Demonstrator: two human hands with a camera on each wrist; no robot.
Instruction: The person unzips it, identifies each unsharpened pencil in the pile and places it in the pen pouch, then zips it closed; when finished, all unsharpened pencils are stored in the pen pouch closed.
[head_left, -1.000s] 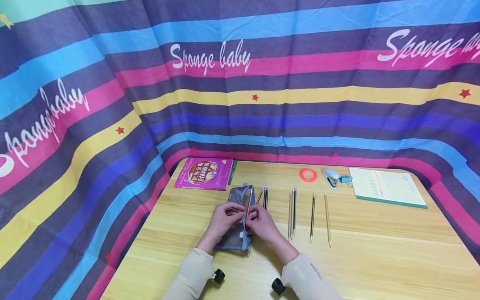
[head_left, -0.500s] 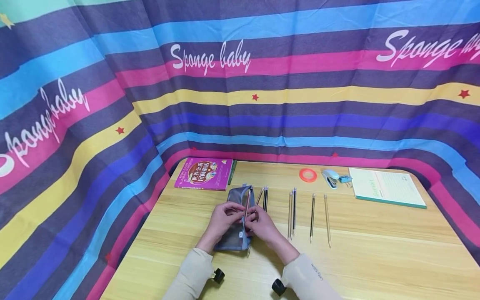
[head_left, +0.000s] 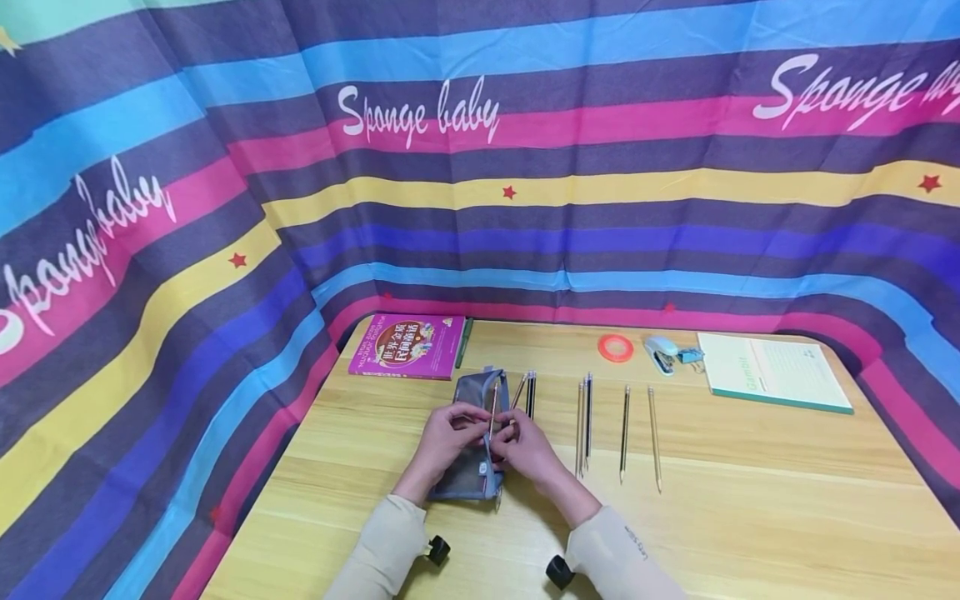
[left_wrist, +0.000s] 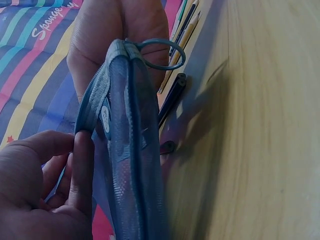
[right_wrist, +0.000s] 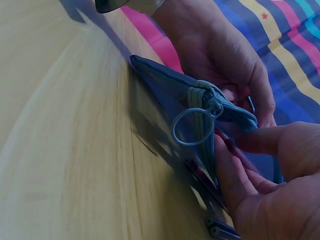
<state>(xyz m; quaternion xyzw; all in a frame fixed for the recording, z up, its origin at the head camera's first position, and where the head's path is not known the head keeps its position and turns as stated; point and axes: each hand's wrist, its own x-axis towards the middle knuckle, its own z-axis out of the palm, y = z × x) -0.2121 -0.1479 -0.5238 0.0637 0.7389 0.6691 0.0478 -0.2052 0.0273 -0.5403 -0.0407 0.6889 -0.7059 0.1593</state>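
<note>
A grey-blue mesh pencil pouch with a zipper ring lies at the middle of the table, its zipped side open. My left hand pinches the zipper edge between thumb and fingers, as the left wrist view shows at the zipper band. Across the opening, my right hand holds a reddish pencil whose upper end points away from me. In the right wrist view the pencil's red shaft runs between the fingers at the opening; its lower end is hidden.
Several pencils lie right of the pouch, including a black pencil and a plain wooden pencil. Along the back are a purple book, orange tape, a blue stapler and a notepad. A striped cloth surrounds the table.
The reddish pencil has slid a little lower into the pouch's opening and now stands more upright. Both hands keep nearly the same place on the pouch.
</note>
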